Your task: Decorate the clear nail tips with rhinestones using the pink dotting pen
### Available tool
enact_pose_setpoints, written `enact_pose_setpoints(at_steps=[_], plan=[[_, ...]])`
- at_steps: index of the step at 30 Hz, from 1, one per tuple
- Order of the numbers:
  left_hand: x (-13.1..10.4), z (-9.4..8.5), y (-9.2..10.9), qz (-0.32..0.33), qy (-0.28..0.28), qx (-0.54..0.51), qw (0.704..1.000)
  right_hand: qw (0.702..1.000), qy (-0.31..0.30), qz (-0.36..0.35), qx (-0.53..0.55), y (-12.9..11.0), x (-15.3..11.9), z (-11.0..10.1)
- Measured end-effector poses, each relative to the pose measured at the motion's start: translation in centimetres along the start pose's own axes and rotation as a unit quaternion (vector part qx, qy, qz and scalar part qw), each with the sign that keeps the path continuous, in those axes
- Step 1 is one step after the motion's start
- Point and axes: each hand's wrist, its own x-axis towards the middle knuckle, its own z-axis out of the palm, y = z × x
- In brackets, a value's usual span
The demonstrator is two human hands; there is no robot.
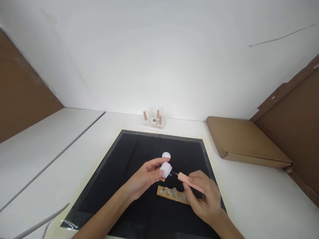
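Between the thumb and fingers of my left hand is a small white jar, tilted with its mouth towards the right. My right hand is closed round a thin-tipped tool with a peach handle. The tool's narrow tip is at the jar's mouth; whether it touches the jar I cannot tell. A round white lid lies just beyond my left fingertips. Below the jar lies a yellow strip with a wavy edge, bearing several pale, shiny pieces; my right hand hides its right end.
Everything is above a black mat on a white table. At the back wall stands a clear holder with several peach-topped pieces. A flat brown cardboard box lies to the right. Brown panels flank both sides.
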Motion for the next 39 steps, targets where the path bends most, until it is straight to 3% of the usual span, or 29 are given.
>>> enact_pose_setpoints(at_steps=[9, 22, 39], plan=[[-0.1, -0.18, -0.08, -0.012, -0.018, 0.036, 0.999, 0.998, -0.063, 0.008, -0.006, -0.12, -0.13, 0.29], [0.01, -0.12, -0.38, -0.006, -0.039, 0.035, 0.999, 0.992, -0.092, 0.066, 0.056, -0.25, 0.28, -0.14], [0.31, -0.59, -0.94, -0.013, -0.01, 0.011, 1.0, 0.982, -0.113, 0.108, 0.111, -0.39, 0.36, -0.27]])
